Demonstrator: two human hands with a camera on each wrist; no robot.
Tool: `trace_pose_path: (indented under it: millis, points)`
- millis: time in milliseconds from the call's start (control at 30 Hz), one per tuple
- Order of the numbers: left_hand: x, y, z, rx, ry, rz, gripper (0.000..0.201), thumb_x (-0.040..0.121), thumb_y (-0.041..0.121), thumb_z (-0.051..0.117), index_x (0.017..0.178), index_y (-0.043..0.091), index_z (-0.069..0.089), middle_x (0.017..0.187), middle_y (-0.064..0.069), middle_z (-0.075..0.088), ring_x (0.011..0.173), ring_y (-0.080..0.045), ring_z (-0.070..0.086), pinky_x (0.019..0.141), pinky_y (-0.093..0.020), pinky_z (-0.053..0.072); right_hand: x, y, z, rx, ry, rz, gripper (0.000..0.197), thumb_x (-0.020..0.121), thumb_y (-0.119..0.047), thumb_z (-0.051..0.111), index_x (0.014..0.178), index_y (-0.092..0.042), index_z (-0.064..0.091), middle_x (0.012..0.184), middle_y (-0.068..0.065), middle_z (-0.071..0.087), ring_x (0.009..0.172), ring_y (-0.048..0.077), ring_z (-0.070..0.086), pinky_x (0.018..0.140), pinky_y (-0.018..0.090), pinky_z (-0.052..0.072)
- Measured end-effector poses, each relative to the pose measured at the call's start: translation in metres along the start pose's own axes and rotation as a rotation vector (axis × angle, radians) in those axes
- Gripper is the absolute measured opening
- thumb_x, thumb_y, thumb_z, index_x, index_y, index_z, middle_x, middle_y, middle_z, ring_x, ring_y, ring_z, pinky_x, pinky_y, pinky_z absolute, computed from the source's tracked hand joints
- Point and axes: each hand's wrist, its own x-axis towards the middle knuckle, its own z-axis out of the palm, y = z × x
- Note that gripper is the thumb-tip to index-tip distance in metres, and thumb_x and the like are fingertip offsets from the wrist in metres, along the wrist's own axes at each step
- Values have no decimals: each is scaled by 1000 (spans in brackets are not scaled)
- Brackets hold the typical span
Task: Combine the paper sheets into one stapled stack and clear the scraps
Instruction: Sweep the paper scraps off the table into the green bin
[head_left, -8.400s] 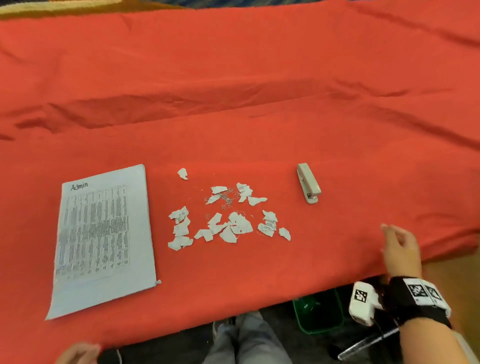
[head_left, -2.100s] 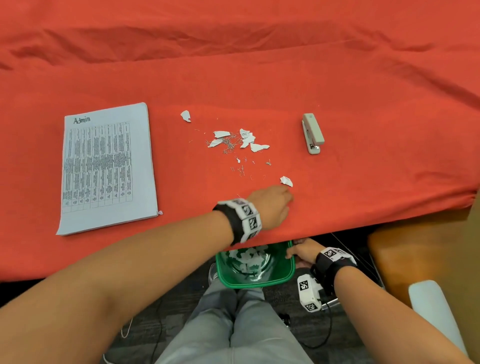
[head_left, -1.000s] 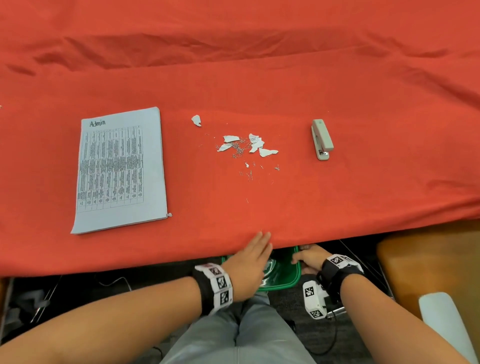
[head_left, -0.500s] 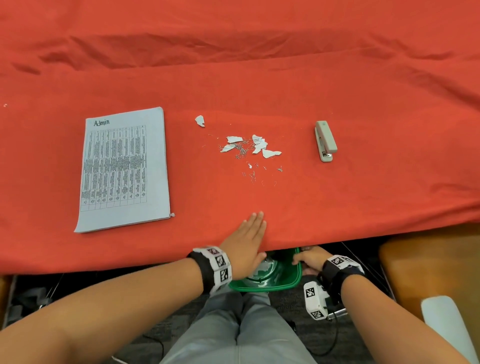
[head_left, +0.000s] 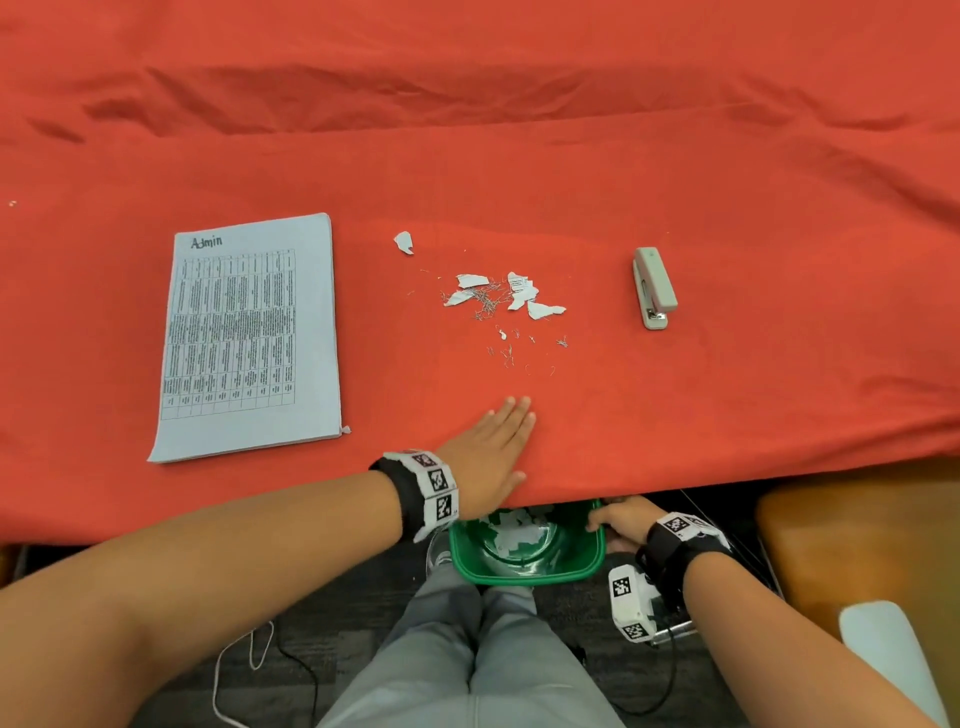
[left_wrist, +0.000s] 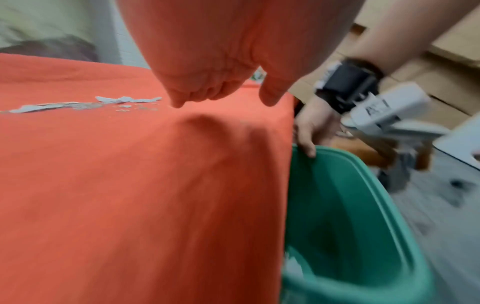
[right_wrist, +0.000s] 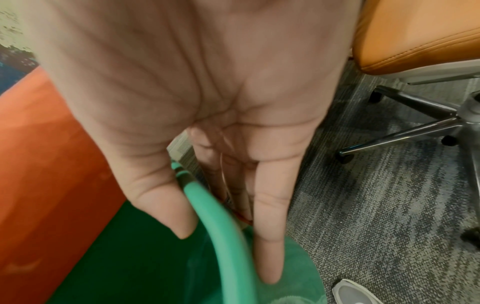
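A stack of printed sheets (head_left: 249, 338) headed "Admin" lies on the red cloth at the left. Several torn paper scraps (head_left: 501, 293) (left_wrist: 124, 99) and loose staples (head_left: 506, 353) lie in the middle. A grey stapler (head_left: 654, 288) lies to their right. My left hand (head_left: 493, 447) (left_wrist: 221, 90) is flat and open near the table's front edge, just short of the scraps. Below the edge my right hand (head_left: 618, 519) (right_wrist: 223, 226) grips the rim of a green bin (head_left: 524, 571) (left_wrist: 350, 205) (right_wrist: 223, 236), thumb inside and fingers outside. Scraps lie in the bin.
The red tablecloth (head_left: 519, 156) hangs over the front edge above my knees (head_left: 478, 665). An orange office chair (head_left: 852, 540) (right_wrist: 420, 37) with a wheeled base (right_wrist: 405, 127) stands on grey carpet at my right.
Most scraps have been swept off the table into the bin. In the last second my left hand rose from the table's edge and slid forward onto the cloth toward the remaining scraps.
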Motion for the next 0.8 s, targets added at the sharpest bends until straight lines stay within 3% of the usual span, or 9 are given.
trace_pose_path:
  millis: [67, 167, 300, 367, 433, 500, 600, 733, 800]
  points:
    - [-10, 1, 17, 95, -69, 58, 75, 101, 42, 27, 148, 4, -16, 154, -14, -29, 143, -27, -25, 117, -39, -10, 2, 1, -1, -4, 7, 4, 41, 70, 9, 65, 110, 5, 59, 110, 24, 65, 86, 34, 70, 66, 38, 60]
    - [-31, 12, 50, 159, -192, 160, 78, 100, 39, 32, 147, 4, -19, 151, -15, -33, 139, -29, -31, 115, -43, -16, 2, 0, -1, 19, 1, 18, 30, 73, 12, 63, 102, 5, 61, 109, 24, 67, 88, 35, 70, 65, 38, 60]
    - [-42, 33, 51, -3, -395, 315, 67, 102, 27, 34, 151, 7, -8, 159, -12, -14, 148, -25, -11, 122, -42, 1, 3, -1, -1, 32, -8, 34, 27, 70, 12, 63, 96, 6, 62, 104, 28, 68, 88, 37, 70, 77, 47, 59]
    - [-36, 36, 29, -148, -323, 336, 58, 103, 23, 30, 153, 13, 3, 161, -5, -1, 149, -18, 0, 122, -38, 9, 4, -1, -2, 17, 0, 34, 23, 71, 11, 63, 93, 6, 63, 101, 27, 69, 87, 37, 70, 77, 46, 59]
    - [-23, 26, -1, -312, -103, 241, 51, 103, 24, 30, 152, 24, 16, 160, 4, 13, 147, -12, 11, 121, -34, 16, 5, -2, -2, 2, 14, 39, 22, 72, 11, 63, 93, 6, 63, 104, 30, 68, 93, 40, 69, 77, 45, 59]
    - [-4, 0, -35, -443, 105, 90, 48, 102, 24, 33, 149, 29, 26, 158, 7, 20, 147, -10, 15, 119, -31, 15, 6, -3, -1, 3, 24, 49, 19, 73, 12, 62, 91, 5, 63, 106, 32, 67, 94, 41, 68, 75, 44, 59]
    - [38, -64, -76, -412, 307, -140, 49, 100, 21, 38, 148, 15, 29, 158, -6, 22, 148, -22, 10, 118, -28, 8, 5, -4, 0, 8, 37, 64, 16, 73, 14, 61, 87, 5, 62, 98, 28, 67, 85, 37, 68, 73, 43, 59]
    - [76, -153, -105, -331, 308, -508, 63, 97, 35, 43, 151, 10, 19, 160, -17, 0, 148, -34, -6, 120, -43, 6, 6, -4, -2, 23, 36, 76, 21, 71, 14, 61, 90, 7, 63, 103, 31, 68, 92, 41, 69, 77, 49, 58]
    - [86, -182, -108, -316, 286, -603, 71, 96, 39, 44, 152, 8, 13, 159, -19, -5, 147, -37, -8, 120, -45, 6, 10, -2, -3, 29, 44, 89, 24, 69, 13, 62, 92, 8, 63, 102, 30, 69, 91, 41, 69, 78, 50, 58]
